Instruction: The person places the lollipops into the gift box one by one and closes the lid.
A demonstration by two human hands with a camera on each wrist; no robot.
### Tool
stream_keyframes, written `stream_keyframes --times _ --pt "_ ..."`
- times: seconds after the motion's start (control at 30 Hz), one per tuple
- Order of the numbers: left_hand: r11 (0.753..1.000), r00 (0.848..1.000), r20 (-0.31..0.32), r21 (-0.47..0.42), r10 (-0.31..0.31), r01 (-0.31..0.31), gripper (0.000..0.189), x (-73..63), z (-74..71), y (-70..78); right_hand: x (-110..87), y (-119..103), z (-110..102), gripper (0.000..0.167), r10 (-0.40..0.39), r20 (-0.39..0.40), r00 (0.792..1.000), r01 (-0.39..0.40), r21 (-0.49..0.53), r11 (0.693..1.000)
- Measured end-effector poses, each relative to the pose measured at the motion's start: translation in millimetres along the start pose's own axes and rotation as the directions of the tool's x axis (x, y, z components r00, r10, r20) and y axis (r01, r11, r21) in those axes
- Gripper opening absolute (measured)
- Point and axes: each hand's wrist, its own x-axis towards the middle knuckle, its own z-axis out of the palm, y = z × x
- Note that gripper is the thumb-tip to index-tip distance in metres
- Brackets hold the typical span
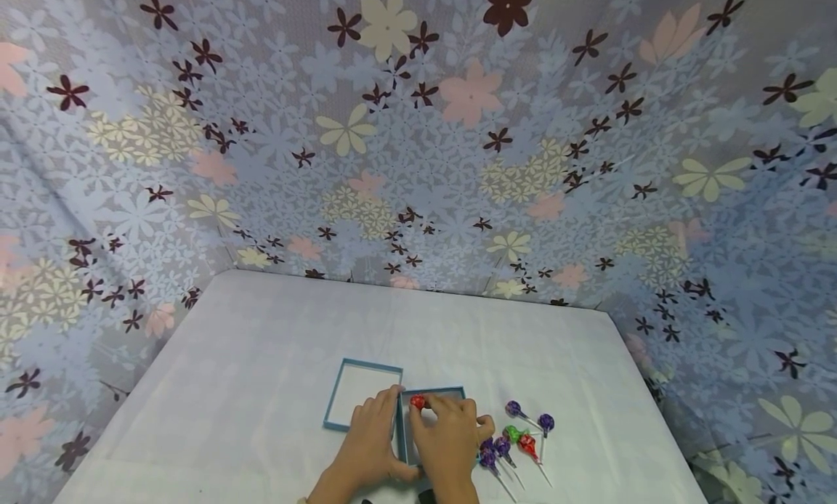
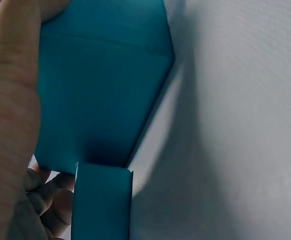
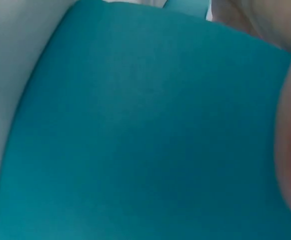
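My left hand (image 1: 369,435) holds the teal box (image 1: 431,389) along its left side, fingers by the far left corner and thumb at the near side. The left wrist view shows the box's outer wall (image 2: 100,90) close up beside that thumb. Inside the box, my right hand (image 1: 447,435) pinches a red-wrapped lollipop (image 1: 417,401) by the far left corner; its stick is hidden. A teal wall (image 3: 135,125) fills most of the right wrist view. Left of the box lies a shallow teal lid (image 1: 336,393) with a white inside.
Right of the box, wrapped lollipops lie loosely together: several purple ones (image 1: 513,408), a green one (image 1: 513,433) and another red one (image 1: 527,443). They rest on a white-covered table (image 1: 261,344). Flowered cloth (image 1: 418,163) hangs around its back and sides.
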Motion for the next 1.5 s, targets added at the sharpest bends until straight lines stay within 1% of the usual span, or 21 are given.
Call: stream_keyframes --times 0.07,0.2,0.37,0.57,0.7,0.8,0.9,1.17,1.37,1.5 --pt "1.0 1.0 -0.013 0.009 0.01 -0.01 0.136 0.0 0.4 0.0 -0.3 -0.2 1.3 0.02 0.001 0.001 1.0 -0.001 0.003 1.0" --pt "0.999 1.0 -0.022 0.03 0.019 -0.019 0.134 -0.3 -0.3 0.8 -0.5 -1.3 3.3 0.022 0.003 0.01 1.0 -0.003 -0.015 1.0" --pt "0.999 1.0 -0.01 0.031 0.013 -0.013 0.133 -1.0 -0.9 2.1 -1.5 -2.2 5.2 0.024 0.021 0.043 0.999 -0.02 -0.029 0.999" --pt "0.999 1.0 -0.022 0.04 0.022 -0.021 0.133 -1.6 -0.7 3.1 -1.5 -3.4 6.4 0.023 0.049 0.092 0.995 -0.045 -0.047 0.998" --pt "0.999 0.999 -0.023 0.033 0.025 -0.024 0.133 -1.5 -1.2 3.3 -0.8 -3.5 7.5 0.022 0.066 0.118 0.991 -0.061 -0.05 0.997" --pt "1.0 1.0 -0.023 0.018 0.019 -0.019 0.132 0.2 -1.6 3.1 0.7 -3.6 7.8 0.019 0.063 0.124 0.99 -0.058 -0.047 0.997" --pt "1.0 1.0 -0.02 0.002 0.01 -0.01 0.131 1.2 -1.8 2.9 2.1 -3.7 7.9 0.017 0.061 0.138 0.989 -0.055 -0.05 0.997" --pt "1.0 1.0 -0.001 -0.012 -0.008 0.008 0.129 0.9 -2.2 4.4 2.4 -4.0 8.2 0.018 0.083 0.185 0.979 -0.073 -0.06 0.996" --pt "1.0 1.0 0.023 -0.002 -0.018 0.018 0.131 2.1 -3.8 5.6 2.8 -5.9 7.6 0.018 0.11 0.224 0.968 -0.086 -0.111 0.99" --pt "1.0 0.999 0.028 -0.006 -0.015 0.016 0.131 1.3 -3.8 5.1 2.3 -7.1 7.7 0.019 0.112 0.232 0.966 -0.084 -0.131 0.988"
